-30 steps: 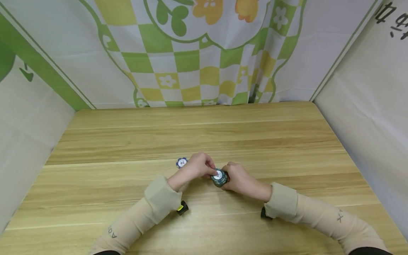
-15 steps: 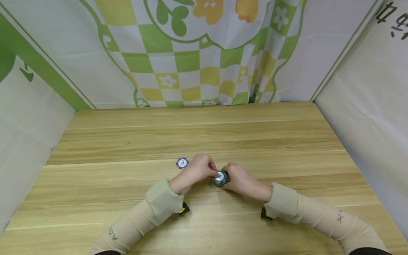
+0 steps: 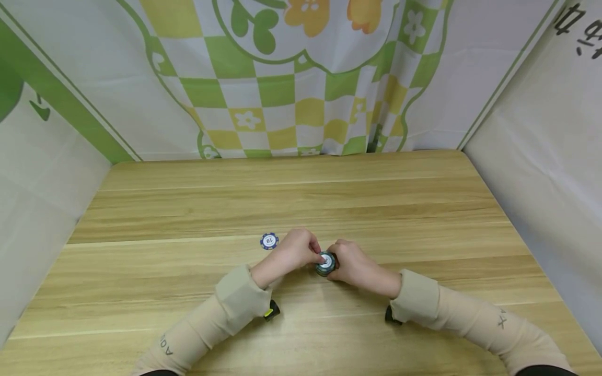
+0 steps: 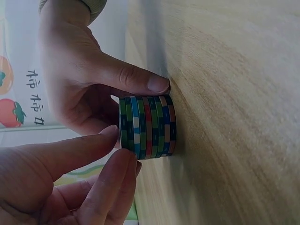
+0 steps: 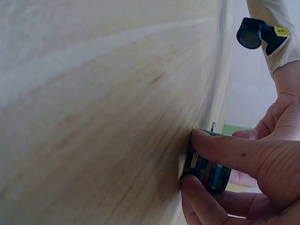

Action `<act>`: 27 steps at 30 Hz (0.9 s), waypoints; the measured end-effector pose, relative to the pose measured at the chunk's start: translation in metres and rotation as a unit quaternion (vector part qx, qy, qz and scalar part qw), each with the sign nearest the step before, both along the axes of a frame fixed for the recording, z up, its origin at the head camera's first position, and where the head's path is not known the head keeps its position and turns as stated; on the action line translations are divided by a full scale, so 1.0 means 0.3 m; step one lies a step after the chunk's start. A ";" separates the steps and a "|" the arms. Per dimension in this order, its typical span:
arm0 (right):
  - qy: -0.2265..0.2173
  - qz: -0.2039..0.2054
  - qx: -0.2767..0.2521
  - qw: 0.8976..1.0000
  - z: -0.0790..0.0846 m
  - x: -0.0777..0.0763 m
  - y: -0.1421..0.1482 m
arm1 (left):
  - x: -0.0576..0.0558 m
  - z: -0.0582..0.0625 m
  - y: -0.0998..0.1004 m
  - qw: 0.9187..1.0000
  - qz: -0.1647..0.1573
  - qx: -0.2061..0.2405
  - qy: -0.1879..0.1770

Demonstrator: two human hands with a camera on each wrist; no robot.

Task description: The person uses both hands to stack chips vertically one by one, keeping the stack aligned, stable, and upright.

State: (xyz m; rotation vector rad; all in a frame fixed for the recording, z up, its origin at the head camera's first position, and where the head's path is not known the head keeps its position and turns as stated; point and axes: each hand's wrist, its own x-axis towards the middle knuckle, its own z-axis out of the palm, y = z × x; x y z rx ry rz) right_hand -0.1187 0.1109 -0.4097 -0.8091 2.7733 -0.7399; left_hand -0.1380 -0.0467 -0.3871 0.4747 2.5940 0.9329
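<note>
A short stack of poker chips (image 3: 325, 265) stands on the table, its chips evenly lined up and a green one with a white centre on top. The right hand (image 3: 355, 265) grips the stack from the right, thumb on the near side and fingers round the far side. From the left, the left hand (image 3: 295, 248) pinches the top poker chip (image 4: 123, 119) at its edge, the thumb overlapping its face. Green, blue, red and brown edge blocks show in the left wrist view. A blue poker chip (image 3: 269, 241) marked 10 lies flat beyond the left forearm.
The wooden table (image 3: 188, 203) reaches back to a green and yellow checked curtain (image 3: 277, 94). White cloth walls (image 3: 541, 120) flank it on both sides. A small black camera (image 3: 271, 310) sits under the left cuff, another black camera (image 3: 392, 315) under the right.
The left hand has moved slightly right and toward the body, and the top chip has come over the stack from its left overhang. The right hand holds still; the blue chip has not moved.
</note>
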 end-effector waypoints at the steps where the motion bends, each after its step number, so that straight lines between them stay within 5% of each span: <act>1: 0.001 0.001 0.000 1.000 0.000 0.000 0.001 | 0.000 0.000 0.000 1.000 -0.001 -0.002 0.002; 15: -0.017 -0.017 0.011 1.000 0.003 0.004 -0.005 | -0.016 0.007 -0.015 1.000 -0.009 -0.010 -0.002; 19: -0.023 -0.024 0.009 0.999 0.002 0.005 -0.007 | -0.044 0.018 -0.038 0.998 -0.037 -0.028 0.041; 24: -0.028 -0.031 0.011 0.999 0.000 0.005 -0.009 | -0.083 0.039 -0.073 0.979 -0.127 -0.093 0.130; 27: -0.026 -0.032 0.011 0.999 0.000 0.005 -0.009 | -0.101 0.048 -0.093 0.965 -0.168 -0.134 0.150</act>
